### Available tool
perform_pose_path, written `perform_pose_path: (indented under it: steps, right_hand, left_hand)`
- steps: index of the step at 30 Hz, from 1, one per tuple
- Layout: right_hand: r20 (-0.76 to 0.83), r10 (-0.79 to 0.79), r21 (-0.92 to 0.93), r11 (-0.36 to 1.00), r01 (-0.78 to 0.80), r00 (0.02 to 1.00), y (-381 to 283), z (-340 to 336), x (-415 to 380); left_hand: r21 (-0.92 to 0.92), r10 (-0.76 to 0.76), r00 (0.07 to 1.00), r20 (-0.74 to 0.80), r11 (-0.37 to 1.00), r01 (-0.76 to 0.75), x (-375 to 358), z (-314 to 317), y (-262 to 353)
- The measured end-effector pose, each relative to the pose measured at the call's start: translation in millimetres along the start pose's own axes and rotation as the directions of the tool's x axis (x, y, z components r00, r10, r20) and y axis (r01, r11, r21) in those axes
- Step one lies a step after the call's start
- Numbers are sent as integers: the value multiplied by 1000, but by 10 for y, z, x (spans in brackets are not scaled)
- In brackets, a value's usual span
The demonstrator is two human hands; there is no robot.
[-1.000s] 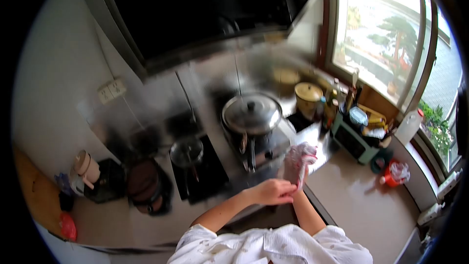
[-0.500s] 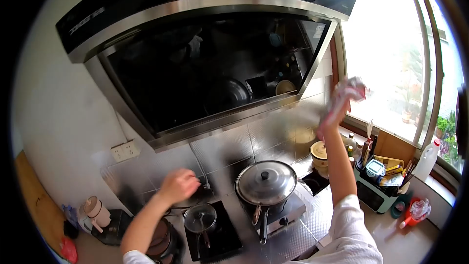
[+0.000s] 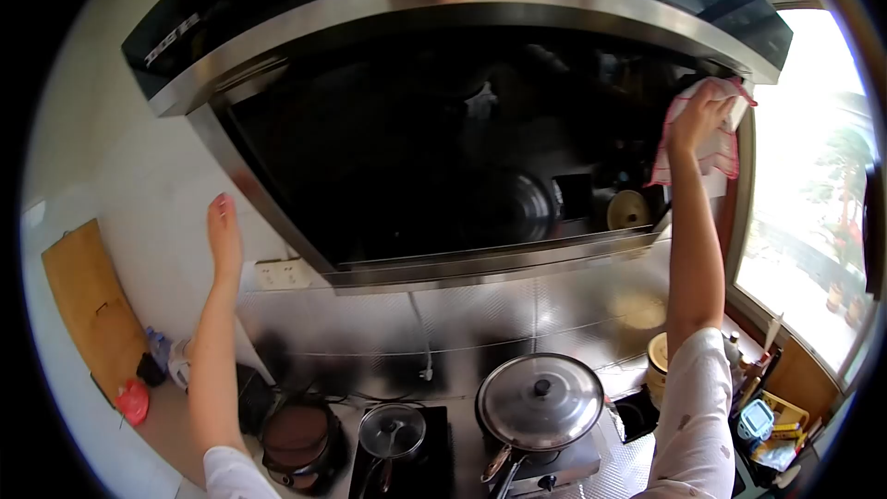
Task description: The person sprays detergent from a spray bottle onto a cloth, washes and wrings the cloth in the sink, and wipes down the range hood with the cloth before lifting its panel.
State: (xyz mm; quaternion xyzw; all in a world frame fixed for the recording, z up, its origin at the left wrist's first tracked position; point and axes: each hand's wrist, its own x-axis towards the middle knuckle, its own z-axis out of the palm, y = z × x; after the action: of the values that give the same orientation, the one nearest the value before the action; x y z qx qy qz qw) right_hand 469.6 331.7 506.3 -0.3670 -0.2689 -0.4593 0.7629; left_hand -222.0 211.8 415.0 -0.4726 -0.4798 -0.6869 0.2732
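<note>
My right hand point(image 3: 702, 118) is closed on a white cloth with a pink-red edge point(image 3: 719, 150), which lies against the right end of the black range hood point(image 3: 416, 148), under its steel front strip. My left hand point(image 3: 222, 217) is raised beside the hood's lower left side, in front of the white wall; its fingers are together, and nothing shows in them. Below the hood, a large pan with a steel lid point(image 3: 540, 402) stands on the stove, and a small glass-lidded pot point(image 3: 392, 431) is to its left.
A dark round cooker point(image 3: 300, 439) stands at the lower left, near a wooden board point(image 3: 92, 300) and a red bag point(image 3: 133, 402). A socket point(image 3: 284, 273) is on the wall. Bottles, a blue-lidded box point(image 3: 756, 419) and a window point(image 3: 813, 194) are at the right.
My right hand has carried the cloth up to the hood's right end. My left hand has moved left and up from above the small pot. The view has tilted and shifted.
</note>
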Motion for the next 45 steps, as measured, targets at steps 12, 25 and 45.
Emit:
perform_pose_path:
  steps: [12, 25, 45]
  right_hand:
    - [-17, -85, 183, 979, 87, 996, -2361, -260, -777]
    - [150, -755, 538, 604, 588, 638, -3951, -530, -1209]
    - [-34, -997, 774, -67, -630, 65, -3725, -317, -1638]
  left_hand:
    - [-425, -44, 956, 292, 889, 171, -141, 314, 116]
    - [-425, -41, 961, 274, 891, 160, -222, 485, 52]
    - [-438, -80, 943, 324, 871, 224, -155, 631, -271]
